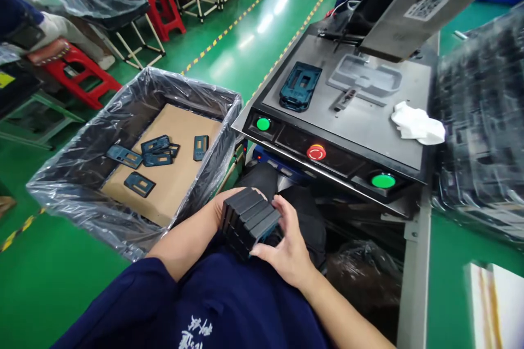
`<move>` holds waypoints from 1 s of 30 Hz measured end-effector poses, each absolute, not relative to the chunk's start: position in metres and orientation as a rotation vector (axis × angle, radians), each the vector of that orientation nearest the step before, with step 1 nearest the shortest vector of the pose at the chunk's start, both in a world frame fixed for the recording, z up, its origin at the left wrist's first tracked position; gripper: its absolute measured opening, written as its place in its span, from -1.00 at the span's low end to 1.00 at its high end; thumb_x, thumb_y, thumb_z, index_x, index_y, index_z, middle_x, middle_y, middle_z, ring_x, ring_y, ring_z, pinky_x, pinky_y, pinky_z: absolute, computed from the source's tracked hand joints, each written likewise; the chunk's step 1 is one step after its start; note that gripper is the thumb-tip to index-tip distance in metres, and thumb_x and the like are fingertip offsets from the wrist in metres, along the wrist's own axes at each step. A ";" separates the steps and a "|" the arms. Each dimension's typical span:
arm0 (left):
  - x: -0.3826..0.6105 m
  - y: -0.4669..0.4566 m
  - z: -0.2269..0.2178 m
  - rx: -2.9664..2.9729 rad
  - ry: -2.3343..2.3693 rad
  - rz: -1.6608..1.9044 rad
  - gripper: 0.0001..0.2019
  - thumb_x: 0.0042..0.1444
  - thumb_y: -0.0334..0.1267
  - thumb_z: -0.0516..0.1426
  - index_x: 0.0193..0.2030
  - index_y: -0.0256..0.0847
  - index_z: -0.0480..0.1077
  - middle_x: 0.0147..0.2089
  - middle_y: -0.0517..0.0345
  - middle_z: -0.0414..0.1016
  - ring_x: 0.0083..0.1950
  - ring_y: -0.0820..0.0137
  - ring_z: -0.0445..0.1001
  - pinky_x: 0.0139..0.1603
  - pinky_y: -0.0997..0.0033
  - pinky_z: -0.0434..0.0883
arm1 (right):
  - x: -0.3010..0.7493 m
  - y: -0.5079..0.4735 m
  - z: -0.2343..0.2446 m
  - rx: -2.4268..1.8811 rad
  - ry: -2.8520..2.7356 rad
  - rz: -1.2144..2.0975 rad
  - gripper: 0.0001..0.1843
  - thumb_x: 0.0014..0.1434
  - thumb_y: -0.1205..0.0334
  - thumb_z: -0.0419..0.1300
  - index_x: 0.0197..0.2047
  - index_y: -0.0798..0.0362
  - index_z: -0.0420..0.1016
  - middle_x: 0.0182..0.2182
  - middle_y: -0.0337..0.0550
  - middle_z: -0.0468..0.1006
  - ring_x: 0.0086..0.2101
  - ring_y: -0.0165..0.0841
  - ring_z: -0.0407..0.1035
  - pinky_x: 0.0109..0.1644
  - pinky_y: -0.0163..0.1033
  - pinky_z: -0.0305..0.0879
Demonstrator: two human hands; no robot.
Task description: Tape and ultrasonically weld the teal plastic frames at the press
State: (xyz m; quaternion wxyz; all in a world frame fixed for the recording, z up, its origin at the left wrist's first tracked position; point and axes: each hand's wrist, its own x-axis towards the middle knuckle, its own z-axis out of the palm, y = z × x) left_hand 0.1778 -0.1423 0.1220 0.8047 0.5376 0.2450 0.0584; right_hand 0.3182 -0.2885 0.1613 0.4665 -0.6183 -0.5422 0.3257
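Both my hands hold a stack of several dark flat plastic parts [249, 217] on edge over my lap. My left hand [220, 208] is mostly hidden behind the stack's left side, closed against it. My right hand [286, 245] grips the stack's right end, thumb on its front. Above the hands stands a press machine; a blue-black frame part [300, 85] lies on its grey work plate [368, 120] beside an empty nest [364, 79].
A plastic-lined bin [82, 185] at my left holds several similar frames [155, 152] on cardboard. The machine front carries two green buttons [263, 124] [383, 180] and a red stop button [316, 152]. A white cloth [417, 124] lies on the plate. Bagged dark parts [478, 120] are at right; red stools [77, 73] behind.
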 end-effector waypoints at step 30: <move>0.172 -0.179 0.138 1.295 0.537 0.375 0.16 -0.39 0.37 0.32 0.32 -0.21 0.09 0.22 -0.20 0.31 0.24 -0.04 0.31 0.28 -0.02 0.24 | 0.324 -0.301 0.125 -1.605 -1.195 0.844 0.29 -0.16 -0.06 0.45 0.43 0.02 -0.27 0.27 0.15 0.15 0.23 -0.06 0.16 0.33 0.09 0.11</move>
